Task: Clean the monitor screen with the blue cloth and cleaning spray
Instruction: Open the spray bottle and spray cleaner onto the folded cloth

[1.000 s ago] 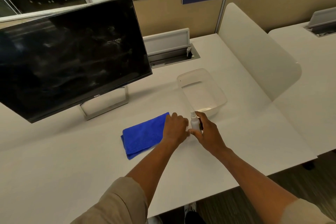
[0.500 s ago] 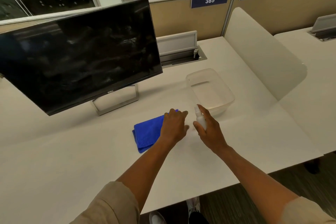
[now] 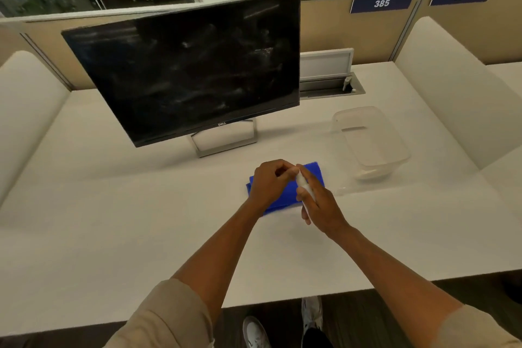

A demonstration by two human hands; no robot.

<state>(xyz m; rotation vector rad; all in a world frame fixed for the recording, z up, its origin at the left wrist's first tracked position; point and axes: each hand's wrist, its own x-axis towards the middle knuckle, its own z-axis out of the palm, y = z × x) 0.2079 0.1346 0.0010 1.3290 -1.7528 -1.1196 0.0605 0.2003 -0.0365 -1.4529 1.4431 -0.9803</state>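
The black monitor (image 3: 192, 70) stands on the white desk, its dark screen covered in pale smudges. A folded blue cloth (image 3: 285, 196) lies on the desk in front of the monitor's stand. Both hands hover just above the cloth. My right hand (image 3: 322, 206) grips a small white spray bottle (image 3: 303, 185), which is tilted with its top toward the monitor. My left hand (image 3: 268, 181) has its fingers curled and pinches the bottle's top end. Most of the bottle is hidden by the fingers.
A clear plastic container (image 3: 336, 118) sits on the desk (image 3: 113, 220) to the right of the cloth. A flip-up cable box (image 3: 327, 73) is at the back right. Beige partitions close the desk on both sides and behind.
My right hand has lifted the spray bottle and carried it left over the cloth. My left hand left the cloth and took hold of the bottle's top. The view swung left.
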